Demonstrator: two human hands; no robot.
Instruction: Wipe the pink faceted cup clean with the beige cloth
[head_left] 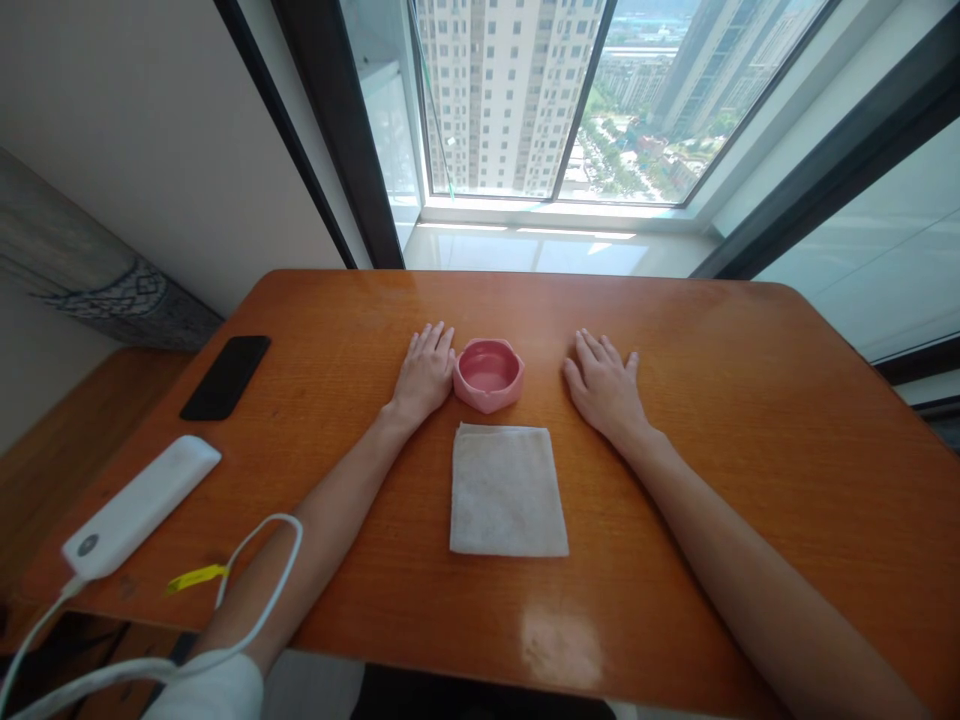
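Note:
My left hand (424,375) lies flat on the wooden table (697,500), its fingertips and thumb side right beside a pink ceramic dish (488,374). The dish is a shallow, scalloped bowl with a darker pink inside, and I see nothing in it. My right hand (604,385) rests palm down to the right of the dish, a short gap from it. Below the dish lies a folded white cloth (508,490), flat on the wood. Neither hand holds anything.
A black phone (225,377) and a white power bank (141,506) lie at the table's left. A white cable (259,560) runs from the power bank past my left forearm, near a yellow tag (196,578). Large windows stand beyond the table's far edge.

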